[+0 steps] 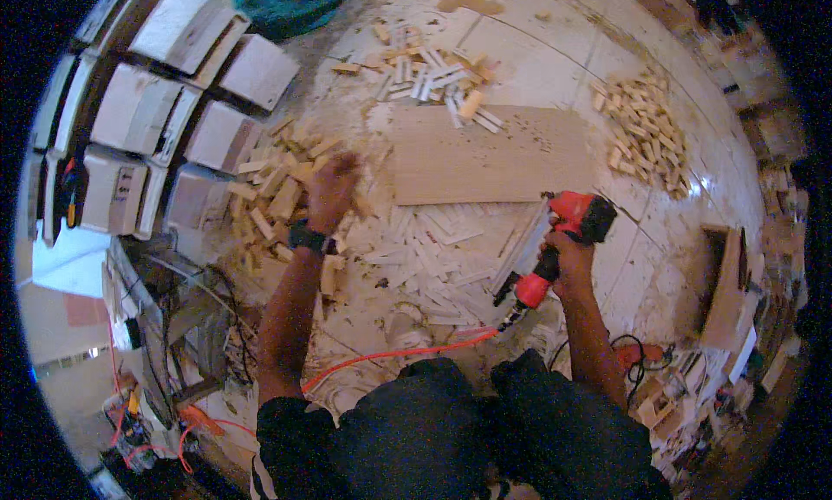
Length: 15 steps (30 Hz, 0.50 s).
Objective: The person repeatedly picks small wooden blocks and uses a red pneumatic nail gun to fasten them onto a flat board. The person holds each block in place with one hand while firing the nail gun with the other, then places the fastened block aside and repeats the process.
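Note:
My right hand (570, 259) is wrapped round the grip of a red and black pneumatic nail gun (576, 210), which sits by the near right corner of a flat wooden board (494, 175). An orange air hose (390, 354) runs from the gun's lower end to the left. My left hand (334, 192), with a dark band at the wrist, reaches over the right side of a heap of small wooden blocks (282, 184). Its fingers are smeared, so whether they hold a block does not show. Small dark bits lie scattered on the board.
Thin white strips (433, 257) litter the floor before the board. Beyond it lie more mixed wood pieces (433, 71), and a second block heap (641, 132) is at right. Pale stacked boxes (130, 110) stand at left, above a metal frame (186, 318). A green bag (295, 2) lies far back.

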Available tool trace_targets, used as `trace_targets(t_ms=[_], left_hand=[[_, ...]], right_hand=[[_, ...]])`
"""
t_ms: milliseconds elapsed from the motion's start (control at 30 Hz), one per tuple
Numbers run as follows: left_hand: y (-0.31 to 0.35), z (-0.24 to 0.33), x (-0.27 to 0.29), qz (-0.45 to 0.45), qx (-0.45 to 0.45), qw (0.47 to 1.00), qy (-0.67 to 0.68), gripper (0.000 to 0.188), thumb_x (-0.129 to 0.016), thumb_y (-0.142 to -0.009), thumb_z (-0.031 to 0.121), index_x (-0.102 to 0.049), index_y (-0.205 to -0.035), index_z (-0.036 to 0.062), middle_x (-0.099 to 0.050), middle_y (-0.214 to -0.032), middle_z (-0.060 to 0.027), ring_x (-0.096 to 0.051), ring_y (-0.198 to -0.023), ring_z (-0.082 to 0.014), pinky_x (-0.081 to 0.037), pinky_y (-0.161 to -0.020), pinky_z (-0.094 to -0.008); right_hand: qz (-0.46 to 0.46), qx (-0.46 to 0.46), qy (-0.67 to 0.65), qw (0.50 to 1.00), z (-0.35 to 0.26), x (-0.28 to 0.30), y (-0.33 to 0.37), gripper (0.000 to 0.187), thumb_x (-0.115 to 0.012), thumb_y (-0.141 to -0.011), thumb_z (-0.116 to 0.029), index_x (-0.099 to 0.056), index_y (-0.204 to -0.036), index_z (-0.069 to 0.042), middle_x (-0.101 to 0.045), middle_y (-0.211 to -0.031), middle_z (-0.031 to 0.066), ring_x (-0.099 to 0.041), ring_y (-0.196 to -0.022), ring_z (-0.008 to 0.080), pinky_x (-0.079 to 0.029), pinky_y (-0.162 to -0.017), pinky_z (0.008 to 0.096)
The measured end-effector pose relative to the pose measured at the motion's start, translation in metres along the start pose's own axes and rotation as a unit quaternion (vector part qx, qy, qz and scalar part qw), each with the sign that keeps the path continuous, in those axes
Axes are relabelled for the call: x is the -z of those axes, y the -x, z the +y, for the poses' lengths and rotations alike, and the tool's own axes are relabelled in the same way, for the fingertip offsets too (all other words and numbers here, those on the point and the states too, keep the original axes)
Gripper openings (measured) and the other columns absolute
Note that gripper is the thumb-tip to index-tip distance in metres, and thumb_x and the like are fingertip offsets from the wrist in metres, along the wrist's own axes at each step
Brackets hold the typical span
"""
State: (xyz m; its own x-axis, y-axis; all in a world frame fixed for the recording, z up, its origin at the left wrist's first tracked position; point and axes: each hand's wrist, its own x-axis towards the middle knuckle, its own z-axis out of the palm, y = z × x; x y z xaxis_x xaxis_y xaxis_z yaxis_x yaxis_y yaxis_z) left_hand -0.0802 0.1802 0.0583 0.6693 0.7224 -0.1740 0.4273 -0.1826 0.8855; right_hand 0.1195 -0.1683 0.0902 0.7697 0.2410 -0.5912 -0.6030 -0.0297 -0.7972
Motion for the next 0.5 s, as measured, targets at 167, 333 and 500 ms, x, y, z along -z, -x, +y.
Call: trace_targets(t_ms=[167, 333, 500], left_hand=[[-0.012, 0.027, -0.172, -0.132, -0.061, 0.985, 0.089, 0.034, -0.06, -0.086, 0.021, -0.058, -0.113, 0.0015, -0.062, -0.109, -0.0136, -0.06, -0.093, -0.0227, -0.047, -0.082, -0.0323], [-0.038, 0.014, -0.245, -0.097, -0.14, 0.985, 0.027, 0.042, -0.062, -0.079, 0.011, -0.052, -0.12, 0.0067, -0.048, -0.125, -0.0222, -0.047, -0.117, -0.0334, -0.041, -0.095, -0.0386], [-0.062, -0.007, -0.217, -0.088, -0.294, 0.944, -0.123, 0.052, -0.064, -0.079, 0.018, -0.045, -0.125, 0.0038, -0.041, -0.132, -0.0244, -0.034, -0.126, -0.0411, -0.03, -0.105, -0.0437]], right_hand=[[0.008, 0.014, -0.001, 1.0, -0.005, -0.003, 0.006, 0.032, -0.062, -0.067, 0.003, -0.056, -0.098, -0.004, -0.057, -0.073, 0.0046, -0.055, -0.052, 0.0154, -0.05, -0.048, 0.0295], [0.035, -0.01, 0.014, 0.999, -0.01, 0.005, 0.005, 0.031, -0.061, -0.068, 0.002, -0.057, -0.098, -0.003, -0.057, -0.068, 0.0052, -0.055, -0.052, 0.0151, -0.049, -0.049, 0.0296], [0.018, -0.017, 0.014, 1.0, -0.004, 0.016, -0.001, 0.03, -0.061, -0.068, 0.001, -0.057, -0.098, -0.004, -0.057, -0.067, 0.0052, -0.055, -0.052, 0.0151, -0.048, -0.048, 0.0292]])
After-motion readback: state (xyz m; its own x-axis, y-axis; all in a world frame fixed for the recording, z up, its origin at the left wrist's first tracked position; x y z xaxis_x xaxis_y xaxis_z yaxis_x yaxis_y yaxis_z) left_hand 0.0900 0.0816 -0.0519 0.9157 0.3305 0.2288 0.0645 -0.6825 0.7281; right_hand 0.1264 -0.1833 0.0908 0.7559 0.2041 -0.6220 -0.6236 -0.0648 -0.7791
